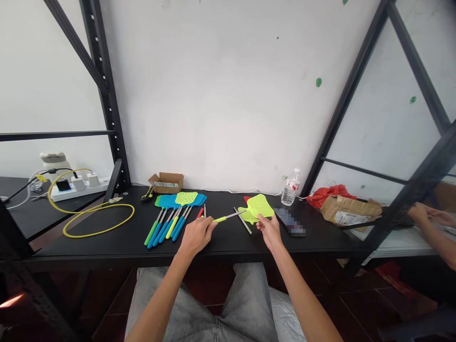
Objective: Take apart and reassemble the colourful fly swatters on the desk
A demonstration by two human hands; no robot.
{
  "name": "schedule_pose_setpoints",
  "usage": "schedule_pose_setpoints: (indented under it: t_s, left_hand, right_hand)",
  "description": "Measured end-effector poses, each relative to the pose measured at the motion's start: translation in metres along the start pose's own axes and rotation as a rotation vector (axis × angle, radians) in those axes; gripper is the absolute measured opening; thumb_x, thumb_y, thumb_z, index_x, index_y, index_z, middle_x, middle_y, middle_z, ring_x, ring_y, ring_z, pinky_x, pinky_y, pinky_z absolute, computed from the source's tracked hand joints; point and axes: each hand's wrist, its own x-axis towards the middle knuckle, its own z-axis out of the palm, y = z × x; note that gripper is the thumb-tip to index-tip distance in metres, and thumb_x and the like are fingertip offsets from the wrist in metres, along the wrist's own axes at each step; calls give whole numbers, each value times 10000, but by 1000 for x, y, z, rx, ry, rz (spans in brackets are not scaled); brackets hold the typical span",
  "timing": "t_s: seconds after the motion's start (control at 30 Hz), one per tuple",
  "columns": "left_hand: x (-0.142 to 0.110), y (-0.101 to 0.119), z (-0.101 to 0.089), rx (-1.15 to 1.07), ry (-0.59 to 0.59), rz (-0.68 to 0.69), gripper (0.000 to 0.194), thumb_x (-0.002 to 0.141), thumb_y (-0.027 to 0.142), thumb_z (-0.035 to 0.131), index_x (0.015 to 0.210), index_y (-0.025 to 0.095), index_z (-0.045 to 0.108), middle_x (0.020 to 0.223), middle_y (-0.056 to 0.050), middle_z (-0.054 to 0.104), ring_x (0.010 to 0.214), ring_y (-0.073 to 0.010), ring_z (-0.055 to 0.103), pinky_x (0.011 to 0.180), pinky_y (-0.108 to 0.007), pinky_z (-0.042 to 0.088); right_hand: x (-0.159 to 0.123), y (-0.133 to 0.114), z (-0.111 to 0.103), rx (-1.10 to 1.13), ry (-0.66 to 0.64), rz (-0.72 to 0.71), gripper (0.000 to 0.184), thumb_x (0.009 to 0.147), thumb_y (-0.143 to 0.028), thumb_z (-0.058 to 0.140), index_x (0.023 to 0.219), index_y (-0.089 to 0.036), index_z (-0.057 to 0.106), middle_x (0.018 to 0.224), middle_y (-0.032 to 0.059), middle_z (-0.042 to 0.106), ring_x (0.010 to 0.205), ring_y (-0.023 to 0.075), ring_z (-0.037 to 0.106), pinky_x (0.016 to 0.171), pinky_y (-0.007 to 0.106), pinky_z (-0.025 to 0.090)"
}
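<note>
My left hand (197, 233) is closed round the handle of a yellow-green fly swatter (261, 206), whose thin metal rod points right. At the other end, my right hand (270, 231) pinches the lower edge of its perforated head. Another yellow-green swatter head (246, 216) shows partly behind it, and a bit of red (247, 199) peeks out beyond. A silver rod (243, 221) lies just left of these heads. Left of my left hand, several fly swatters (171, 223) in blue, green and yellow-green lie side by side. Red handle ends (200, 213) show behind my left hand.
An open cardboard box (166, 181) and a water bottle (291, 188) stand by the wall. A blurred dark object (290, 222) lies at right, near a brown package (351, 210) and red plastic bag (331, 191). A yellow cable (101, 233) loops at left. Another person's arm (432, 228) shows far right.
</note>
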Motion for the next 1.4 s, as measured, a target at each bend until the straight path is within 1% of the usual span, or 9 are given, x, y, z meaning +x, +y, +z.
schedule_pose_setpoints:
  t_s: [0.13,0.3,0.47,0.73,0.8,0.93,1.07,1.27,1.4]
  left_hand:
    - [0,0,-2,-6,-14,2,429,1015,432,285,817,215,598,682,-25,606,668,-170,580,571,-261,274]
    - [1,1,-4,4,-27,11,457,1014,423,282,718,203,550,639,-24,587,622,-166,566,558,-264,249]
    - [0,0,-3,-23,-34,23,412,1009,431,302,815,215,594,671,-23,617,651,-173,595,558,-260,266]
    - [0,-3,0,-28,-35,56,299,976,433,400,911,236,616,749,-26,658,703,-183,622,566,-259,289]
    - [0,-3,0,-28,-44,61,315,980,439,390,912,233,617,729,-26,650,688,-181,618,560,-259,275]
    - [-1,-3,0,-26,-70,68,402,1005,450,316,848,224,610,649,-21,608,639,-172,600,552,-260,243]
    - [-2,-2,-1,-30,-68,62,425,1012,435,291,820,223,606,638,-23,598,625,-170,593,552,-263,239]
    - [-1,-2,0,3,-94,50,442,1012,437,276,808,223,604,640,-33,609,648,-181,613,564,-265,273]
    - [-3,4,-4,60,-107,29,437,1012,443,269,848,222,609,731,-61,671,723,-201,643,607,-268,332]
  right_hand:
    - [0,1,-1,-1,-27,-8,534,644,-325,849,1092,-255,567,789,-20,668,532,85,560,471,197,454]
    - [-1,-1,-1,15,-63,-11,523,649,-339,842,1085,-264,564,803,-29,655,510,75,532,466,204,435]
    - [-1,-1,-1,0,-69,-13,503,666,-341,833,1080,-264,558,801,-32,652,495,72,515,466,210,428]
    - [-1,0,0,-29,-52,-17,524,642,-333,843,1070,-257,551,768,-38,647,463,64,492,443,202,405]
    - [-1,0,0,-29,-60,-21,523,645,-332,842,1074,-260,550,772,-41,646,463,61,486,442,200,402]
    - [-4,-4,1,-20,-102,-21,512,675,-324,829,1097,-271,543,824,-36,657,474,52,480,454,192,403]
    - [-5,-6,2,-38,-106,-17,551,666,-333,833,1127,-274,537,831,-31,661,463,57,473,440,198,397]
    - [-3,-5,3,-47,-105,-23,575,648,-337,844,1131,-268,539,884,-17,677,441,48,443,409,194,365]
    - [-3,-2,-1,-45,-105,-35,586,617,-337,867,1107,-268,553,852,-23,672,432,46,426,391,192,340]
